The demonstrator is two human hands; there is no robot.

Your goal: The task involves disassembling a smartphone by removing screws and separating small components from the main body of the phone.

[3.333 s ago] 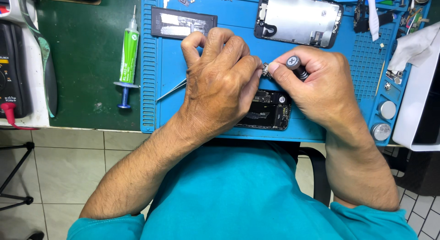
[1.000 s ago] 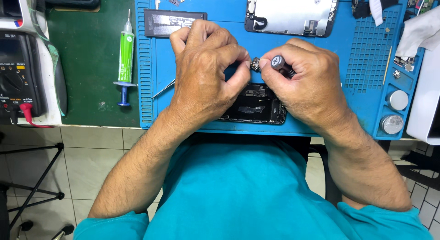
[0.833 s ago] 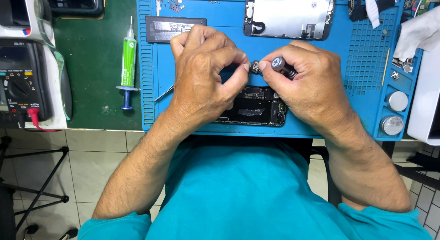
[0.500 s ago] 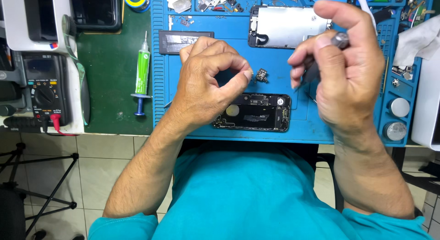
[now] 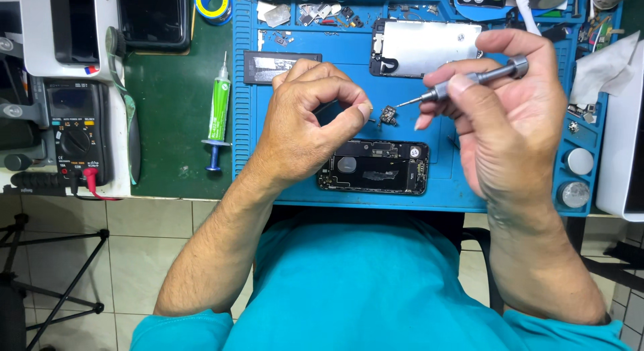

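Note:
My left hand (image 5: 305, 126) hovers over the blue work mat (image 5: 302, 190), thumb and forefinger pinched together; nothing shows between them. Just right of those fingertips a small dark phone part (image 5: 388, 114) lies on the mat. My right hand (image 5: 510, 123) grips a slim metal precision screwdriver (image 5: 473, 77), whose tip points down-left and stops just short of that part. Below both hands lies an opened black phone body (image 5: 374, 166), insides up.
A detached screen panel (image 5: 426, 46) and a black strip (image 5: 278, 64) lie further back on the mat, with small parts along its far edge. A green syringe (image 5: 218, 113) and a multimeter (image 5: 77, 133) sit left. Two round tins (image 5: 575, 177) and a white tissue (image 5: 604, 63) are right.
My hands were together above the phone body; they have parted. My right hand rose up and right with the screwdriver, and the small part now lies bare between the hands.

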